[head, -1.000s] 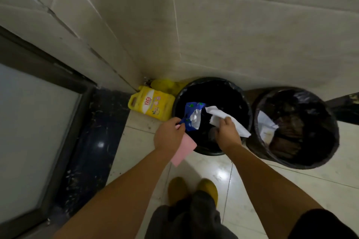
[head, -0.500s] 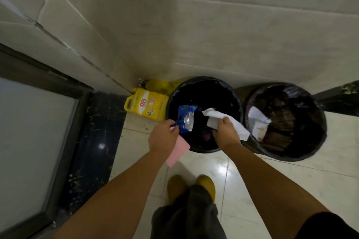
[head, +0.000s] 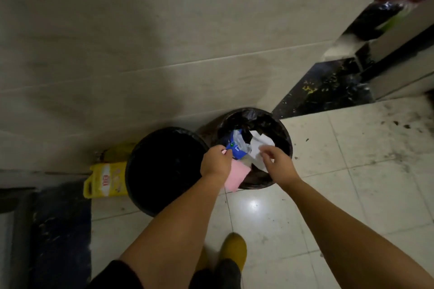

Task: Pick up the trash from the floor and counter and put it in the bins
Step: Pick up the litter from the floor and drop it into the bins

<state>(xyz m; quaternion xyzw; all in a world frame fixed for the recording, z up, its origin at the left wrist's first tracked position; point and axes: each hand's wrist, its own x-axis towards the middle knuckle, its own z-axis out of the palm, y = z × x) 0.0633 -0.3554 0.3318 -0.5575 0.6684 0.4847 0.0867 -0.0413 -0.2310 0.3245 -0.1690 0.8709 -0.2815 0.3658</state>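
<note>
Two round bins lined with black bags stand against the tiled wall: the left bin [head: 141, 185] and the right bin [head: 285, 134]. My left hand [head: 216, 162] hovers over the right bin's near-left rim, shut on a blue and clear plastic wrapper [head: 236, 145] and a pink flat piece [head: 236, 177] that hangs below the palm. My right hand [head: 278, 162] is over the same bin with fingers spread and nothing in them. White paper [head: 259, 145] lies inside that bin just beyond the fingers.
A yellow plastic jug [head: 106, 180] lies on the floor left of the left bin, by the wall. A dark speckled threshold strip [head: 328, 91] runs behind the right bin. White floor tiles [head: 352, 195] extend to the right. My yellow shoe [head: 233, 248] is below.
Both hands shifted from the left bin to over the right bin. My right hand opened and let go of the white paper, which now lies in the right bin.
</note>
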